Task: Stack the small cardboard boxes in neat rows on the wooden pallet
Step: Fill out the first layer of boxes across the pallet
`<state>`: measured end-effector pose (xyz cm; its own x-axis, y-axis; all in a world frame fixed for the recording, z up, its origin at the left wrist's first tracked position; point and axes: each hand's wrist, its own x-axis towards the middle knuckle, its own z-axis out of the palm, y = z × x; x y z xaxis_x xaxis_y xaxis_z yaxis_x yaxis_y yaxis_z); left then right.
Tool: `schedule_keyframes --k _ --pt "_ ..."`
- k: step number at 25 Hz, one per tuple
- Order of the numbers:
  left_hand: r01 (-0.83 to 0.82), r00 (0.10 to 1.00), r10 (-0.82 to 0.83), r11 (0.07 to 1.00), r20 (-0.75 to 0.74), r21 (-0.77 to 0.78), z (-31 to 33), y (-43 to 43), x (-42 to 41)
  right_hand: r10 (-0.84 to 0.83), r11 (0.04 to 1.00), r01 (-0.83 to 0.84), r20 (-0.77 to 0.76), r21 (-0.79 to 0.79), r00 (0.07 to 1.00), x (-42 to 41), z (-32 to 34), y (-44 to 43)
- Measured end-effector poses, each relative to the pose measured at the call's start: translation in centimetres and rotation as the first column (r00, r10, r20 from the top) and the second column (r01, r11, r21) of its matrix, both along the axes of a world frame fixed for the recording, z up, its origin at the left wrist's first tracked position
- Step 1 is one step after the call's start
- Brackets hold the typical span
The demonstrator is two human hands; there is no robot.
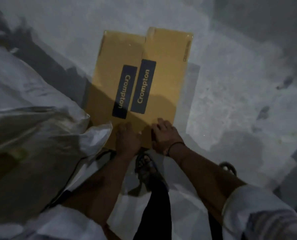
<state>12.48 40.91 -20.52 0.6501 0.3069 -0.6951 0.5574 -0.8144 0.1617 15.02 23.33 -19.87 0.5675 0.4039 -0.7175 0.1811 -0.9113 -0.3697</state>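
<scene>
Resting flat-fingered, holding nothing, left grip [127, 138] and right grip [165, 135] touch the near ends of two side-by-side cardboard boxes [166, 49] on the floor [234, 49], long axes running toward 12 o'clock.

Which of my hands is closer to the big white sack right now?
Left. The left hand rests on the left box, right beside the white sack. The right hand lies on the right box, farther from it.

Grey floor [231, 84], 2 cardboard boxes [116, 54] (touching), white sack [31, 101]
</scene>
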Motion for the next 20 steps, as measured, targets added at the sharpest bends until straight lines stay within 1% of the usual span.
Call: schedule_keyframes --k 1,3,4,5,7,8,9,10,11,12,13,15,16,17,19,20 --pt "-0.015 1.000 0.015 1.000 0.015 0.000 -1.5 0.6 0.4 -0.001 1.000 0.002 0.071 -0.009 0.997 -0.4 -1.8 0.0" --pt "0.001 0.999 -0.003 0.999 0.054 0.046 -2.6 0.8 0.7 0.051 0.998 -0.039 0.241 -0.055 0.969 -2.1 -3.6 -0.7" --pt "0.013 0.997 -0.019 0.997 0.077 0.079 -2.6 0.4 0.7 0.069 0.996 -0.052 0.281 -0.070 0.957 -3.0 -3.7 -1.4" --pt "0.021 0.994 -0.032 0.994 0.102 0.105 -2.5 -0.1 0.4 0.070 0.996 -0.051 0.277 -0.073 0.958 -3.7 -3.7 -2.2" --pt "0.038 0.991 -0.047 0.997 0.128 0.067 -1.9 -1.8 -0.6 0.027 0.996 -0.007 0.230 -0.087 0.973 -4.4 -2.8 -4.0" --pt "0.059 0.987 -0.059 0.998 0.150 0.001 -1.4 -3.0 -1.2 -0.042 0.994 0.062 0.207 -0.091 0.977 -4.5 -2.3 -5.1" --pt "0.099 0.976 -0.082 0.992 0.203 -0.073 -0.9 -4.4 -1.7 -0.164 0.978 0.184 0.185 -0.094 0.969 -4.3 -1.5 -6.1" --pt "0.143 0.957 -0.099 0.979 0.273 -0.145 -0.3 -5.7 -2.1 -0.362 0.925 0.375 0.161 -0.057 0.918 -3.8 -0.9 -7.0" --pt "0.178 0.934 -0.100 0.963 0.342 -0.204 0.1 -7.0 -2.3 -0.556 0.828 0.561 0.134 -0.002 0.820 -3.3 -0.4 -7.9" --pt "0.212 0.913 -0.106 0.948 0.393 -0.238 0.1 -8.0 -2.4 -0.703 0.710 0.701 0.117 0.066 0.701 -2.7 -0.2 -8.6" --pt "0.232 0.896 -0.111 0.943 0.430 -0.240 -0.3 -8.9 -2.3 -0.798 0.602 0.787 0.104 0.135 0.593 -2.2 -0.2 -9.4" --pt "0.213 0.894 -0.119 0.961 0.432 -0.177 -2.0 -9.6 -1.8 -0.858 0.513 0.841 0.106 0.171 0.502 -1.3 -1.1 -10.9" --pt "0.182 0.915 -0.115 0.973 0.386 -0.141 -2.9 -9.7 -1.2 -0.888 0.461 0.873 0.092 0.158 0.451 -1.0 -1.7 -11.7" --pt "0.161 0.941 -0.117 0.980 0.317 -0.116 -3.9 -9.9 -0.5 -0.922 0.387 0.911 0.072 0.144 0.381 -1.0 -2.7 -12.9" --pt "0.182 0.968 -0.160 0.978 0.195 -0.101 -6.0 -10.3 1.6 -0.964 0.266 0.959 0.038 0.096 0.263 -1.2 -5.3 -15.8" --pt "0.213 0.970 -0.195 0.970 0.146 -0.119 -7.2 -10.7 2.5 -0.972 0.235 0.969 0.025 0.077 0.234 -1.6 -6.7 -17.3"
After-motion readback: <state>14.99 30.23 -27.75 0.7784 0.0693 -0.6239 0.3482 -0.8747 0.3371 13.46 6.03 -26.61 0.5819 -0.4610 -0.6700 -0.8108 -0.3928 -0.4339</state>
